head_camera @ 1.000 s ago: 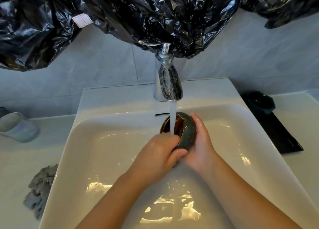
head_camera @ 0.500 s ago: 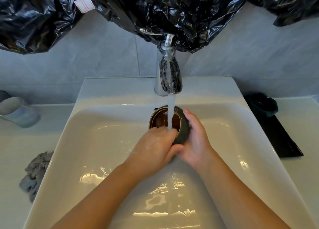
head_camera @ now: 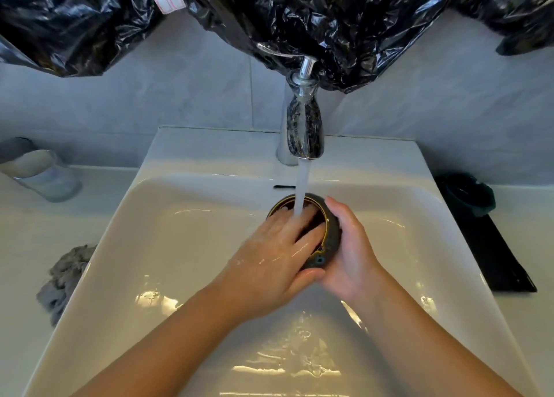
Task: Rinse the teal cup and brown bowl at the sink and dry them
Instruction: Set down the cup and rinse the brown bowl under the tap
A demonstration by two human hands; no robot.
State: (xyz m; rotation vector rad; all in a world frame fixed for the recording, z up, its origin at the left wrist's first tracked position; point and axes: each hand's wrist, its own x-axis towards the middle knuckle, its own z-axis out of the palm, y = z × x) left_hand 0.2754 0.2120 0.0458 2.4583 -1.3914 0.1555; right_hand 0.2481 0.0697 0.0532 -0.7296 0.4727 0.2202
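Note:
The brown bowl [head_camera: 328, 241], dark and speckled outside with a gold rim, is held under the running water of the chrome faucet [head_camera: 304, 127] over the white sink [head_camera: 168, 247]. My right hand [head_camera: 349, 253] cups the bowl's outer wall from the right. My left hand [head_camera: 275, 259] lies over the rim with its fingers inside the bowl and its thumb under the near edge. The water stream falls onto those fingers. The teal cup [head_camera: 467, 194] stands on a black mat [head_camera: 497, 265] on the counter to the right of the sink.
A crumpled grey cloth [head_camera: 64, 279] lies on the left counter beside the sink. A glass tumbler [head_camera: 39, 173] stands at the far left against the wall. Black plastic sheeting [head_camera: 299, 16] hangs above the faucet. Water pools in the basin.
The bowl has tipped from facing sideways to opening upward under the stream. My left hand's fingers have slid from its rim into the inside. The view shifted slightly downward.

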